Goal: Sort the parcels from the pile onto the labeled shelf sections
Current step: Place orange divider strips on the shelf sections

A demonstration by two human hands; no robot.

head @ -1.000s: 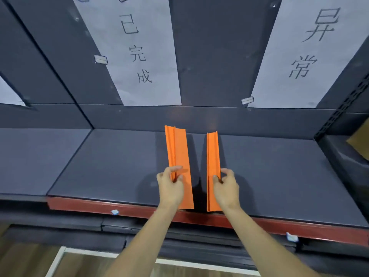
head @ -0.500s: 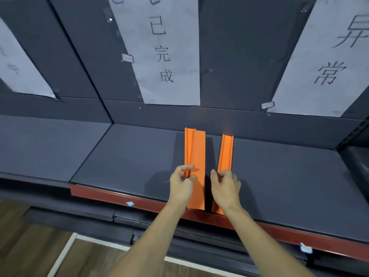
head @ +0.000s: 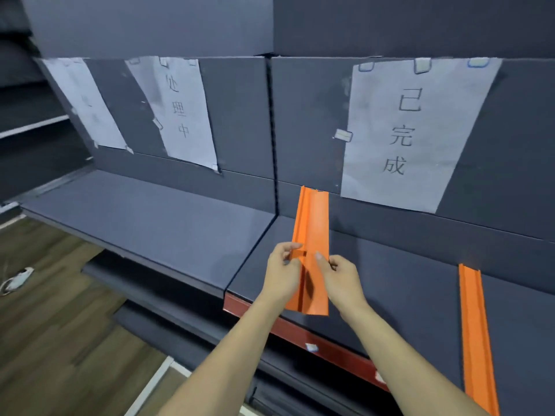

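A: How will the orange divider (head: 312, 235) handle?

B: Light, stiff, smooth, I'd judge. Left hand (head: 280, 276) and right hand (head: 342, 279) each pinch an edge near its close end, above the shelf (head: 390, 283).

A: Anything in the way?

B: Right of the grip a second divider (head: 476, 331) lies well apart; beyond, the paper label (head: 414, 133).

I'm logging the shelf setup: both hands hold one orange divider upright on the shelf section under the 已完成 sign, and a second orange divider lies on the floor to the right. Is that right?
Not quite. In the head view the second orange divider stands on the shelf to the right, not on the floor. The rest holds: the left hand and right hand hold one orange divider under the 已完成 sign.
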